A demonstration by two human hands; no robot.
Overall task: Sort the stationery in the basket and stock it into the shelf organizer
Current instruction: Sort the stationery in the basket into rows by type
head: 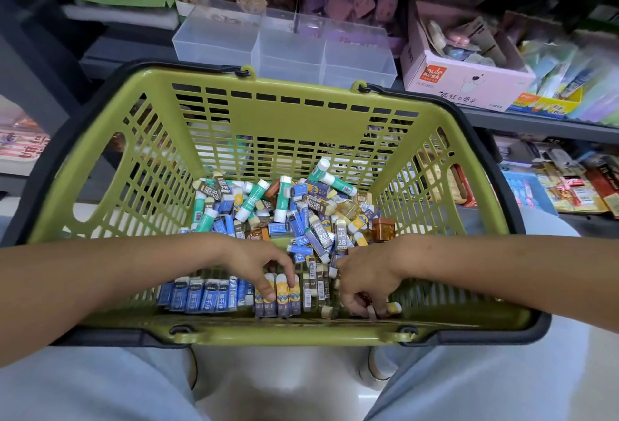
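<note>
Sorting step: your left hand (264, 270) fingers rest on yellow erasers (283, 300); right hand (366, 281) fingers pinch small eraser (394, 307). Next: line it beside row.

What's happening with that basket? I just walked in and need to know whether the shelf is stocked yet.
Not yet. A person is sorting erasers inside the green basket. The left hand rests its fingers on yellow-and-purple erasers lined up beside a row of blue erasers along the near wall. The right hand picks at small items by the same wall. A mixed pile with glue sticks remains. The clear shelf organizer looks empty.
</note>
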